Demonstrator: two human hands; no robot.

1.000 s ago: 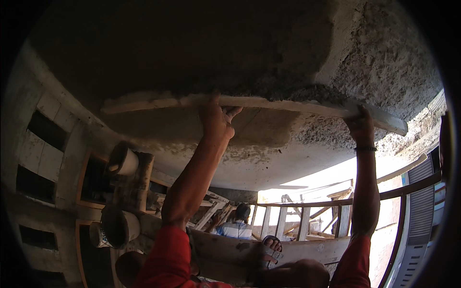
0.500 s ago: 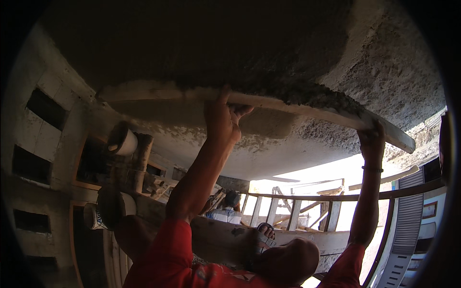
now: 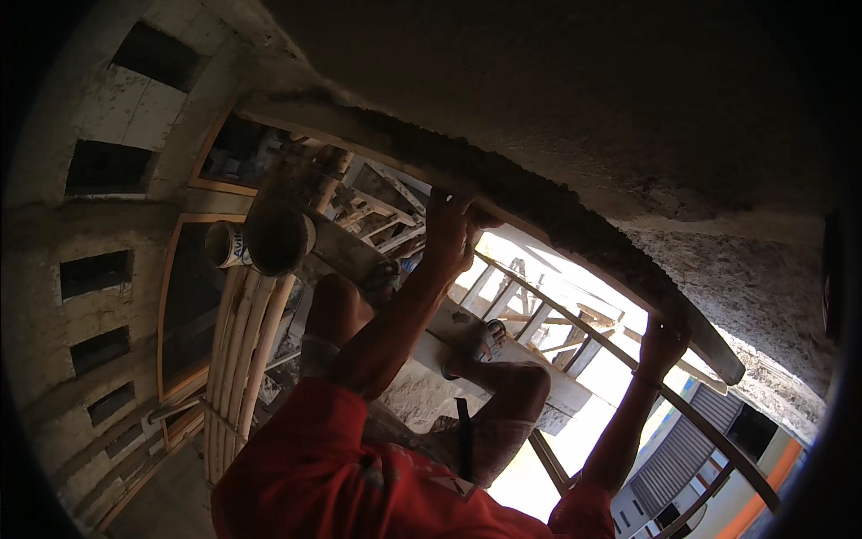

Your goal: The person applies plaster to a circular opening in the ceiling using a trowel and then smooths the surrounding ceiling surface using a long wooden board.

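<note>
Both my arms reach up to a long wooden straightedge (image 3: 721,357) that slants across the view under a plastered ceiling slab (image 3: 575,99). A thick ridge of wet mortar (image 3: 503,180) lies along its upper edge. My left hand (image 3: 449,229) is closed around the board near its middle; its fingers are partly in shadow. Near the board's right end my right hand (image 3: 663,341) grips it from below. Smooth, dark plaster covers most of the slab, with a rougher patch (image 3: 745,260) towards the right.
Below me are scaffold planks (image 3: 346,251) with my sandalled foot (image 3: 489,341) on one. Two buckets (image 3: 280,241) stand left, beside a bundle of upright poles (image 3: 238,350). A wall with rectangular openings (image 3: 112,166) rises at far left; a railing (image 3: 575,323) runs right.
The view has tilted, so the straightedge slants more steeply down to the right, and more of the scaffold and my legs shows. Both hands keep their hold on the board.
</note>
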